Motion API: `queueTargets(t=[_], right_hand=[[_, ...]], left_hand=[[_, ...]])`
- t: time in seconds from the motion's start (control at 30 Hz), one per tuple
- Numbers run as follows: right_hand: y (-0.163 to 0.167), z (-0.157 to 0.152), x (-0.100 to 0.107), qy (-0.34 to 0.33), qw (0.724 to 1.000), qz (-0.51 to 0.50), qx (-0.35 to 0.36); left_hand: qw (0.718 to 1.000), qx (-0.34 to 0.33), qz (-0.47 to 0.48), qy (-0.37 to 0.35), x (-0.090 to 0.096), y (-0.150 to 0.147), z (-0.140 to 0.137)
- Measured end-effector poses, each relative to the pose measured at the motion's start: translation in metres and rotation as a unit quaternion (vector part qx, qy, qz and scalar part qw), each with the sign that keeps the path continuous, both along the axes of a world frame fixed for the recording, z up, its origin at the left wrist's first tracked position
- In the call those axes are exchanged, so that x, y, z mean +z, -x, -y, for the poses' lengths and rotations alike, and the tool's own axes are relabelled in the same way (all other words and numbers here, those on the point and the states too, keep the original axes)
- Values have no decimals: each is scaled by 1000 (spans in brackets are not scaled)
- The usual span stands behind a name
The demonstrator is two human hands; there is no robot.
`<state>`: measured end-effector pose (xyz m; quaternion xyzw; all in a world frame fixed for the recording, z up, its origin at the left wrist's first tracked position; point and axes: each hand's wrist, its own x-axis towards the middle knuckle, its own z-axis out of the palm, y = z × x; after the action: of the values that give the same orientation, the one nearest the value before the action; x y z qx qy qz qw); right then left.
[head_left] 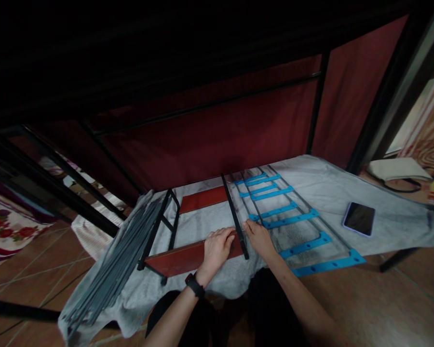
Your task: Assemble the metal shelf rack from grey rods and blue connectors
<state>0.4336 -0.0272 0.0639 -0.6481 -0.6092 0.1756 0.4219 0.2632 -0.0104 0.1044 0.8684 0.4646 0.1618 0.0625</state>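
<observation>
My left hand (217,245) is closed over the upper edge of a reddish-brown board (179,259), near its right end. The board spans between a black metal side frame (155,229) and a black metal bar (234,208). Just right of that bar, my right hand (259,237) has its fingers pinched together beside it. Whatever lies between those fingertips is too small to make out. A second reddish-brown board (204,199) joins the same black pieces farther back.
Blue plastic brackets on grey rods (292,219) lie to the right, with a phone (359,219) beyond them. A bundle of grey rods (121,260) rests on the left. All sit on a grey cloth (325,188). Black posts and dark red cloth (220,130) stand behind.
</observation>
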Motion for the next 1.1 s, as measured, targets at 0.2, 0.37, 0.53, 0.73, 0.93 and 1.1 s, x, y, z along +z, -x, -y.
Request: queueTargets(t=[0.2,0.37,0.53,0.73,0.93,1.1], right_hand=[[0,3,-6,-65,986,-142,64],[-2,3,-9,-21,984,-158,85],[-5,2,-7,-19,993,-80,88],[-4,-2,-6,11,997,-55,53],[-3,2,-5,-1,988,-149,48],[2,2,-7,-11,977,-196,86]], left_hand=[[1000,-3,10,8,2,0,1],[1000,-4,11,11,3,1,1],[1000,-22,10,6,1,4,-2],[1000,-24,-4,0,1,4,-3],[1000,-24,-4,7,3,3,-2],[1000,-19,-8,2,1,3,-3]])
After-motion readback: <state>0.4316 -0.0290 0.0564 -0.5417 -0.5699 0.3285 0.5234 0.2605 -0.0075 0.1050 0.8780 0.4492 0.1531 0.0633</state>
